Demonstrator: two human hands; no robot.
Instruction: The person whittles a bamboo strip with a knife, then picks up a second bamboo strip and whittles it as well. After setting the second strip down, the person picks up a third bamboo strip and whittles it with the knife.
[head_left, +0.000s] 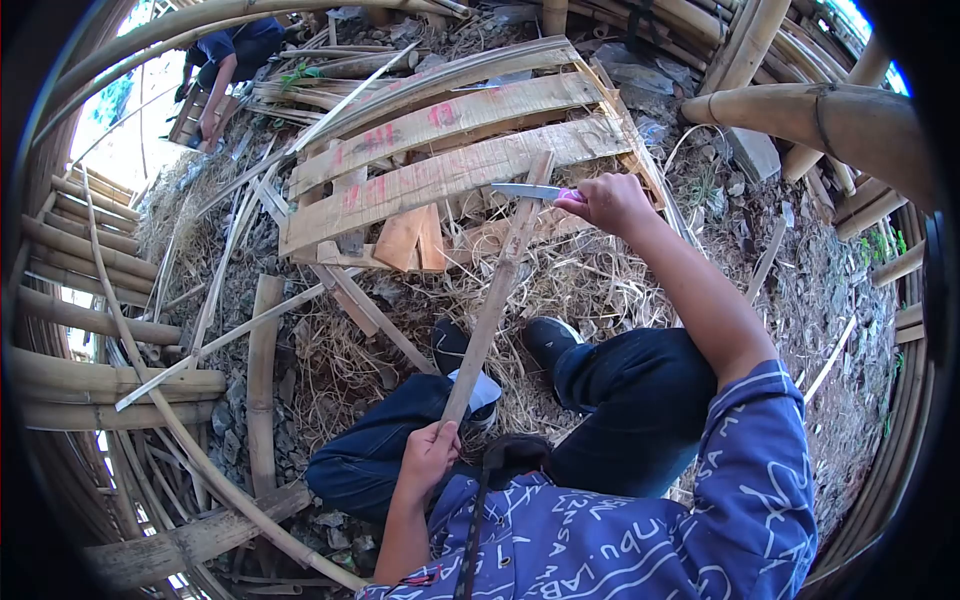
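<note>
A long split bamboo strip (497, 285) slants up from my lap, its far end over the edge of a low slatted wooden bench (460, 150). My left hand (430, 460) is wrapped round the strip's near end. In my right hand (612, 203) is a knife (530, 191) with a purple handle. Its blade points left and lies across the strip near the far end; whether it cuts into the bamboo I cannot tell. An orange-brown wood block (411, 238) stands at the bench's front edge, left of the strip.
Bamboo shavings (620, 285) cover the ground round my shoes. Bamboo poles (110, 385) form a wall on the left, and a thick pole (815, 115) juts in at upper right. Another person (222, 70) crouches at upper left, one hand low. Loose strips lie beside the bench.
</note>
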